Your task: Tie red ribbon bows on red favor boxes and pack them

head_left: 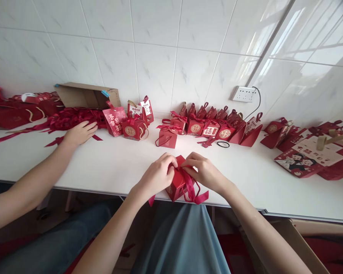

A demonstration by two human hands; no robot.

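Note:
A red gift box (175,186) sits at the front edge of the white table, between my two hands. Dark red ribbon (190,184) lies across its top, with one loose end hanging toward me on the right and another below my left hand. My left hand (160,173) pinches the ribbon at the top left of the box, fingers curled. From the other side, my right hand (201,169) pinches the ribbon near the middle of the top. The fingertips hide the point where the ribbon crosses.
Another person's hand (80,132) rests at a ribbon pile (71,118) on the left, before an open cardboard box (87,95). Several finished-looking red boxes (196,127) line the wall. A black ring (223,144) and power socket (242,94) are right; a carton (291,243) stands below.

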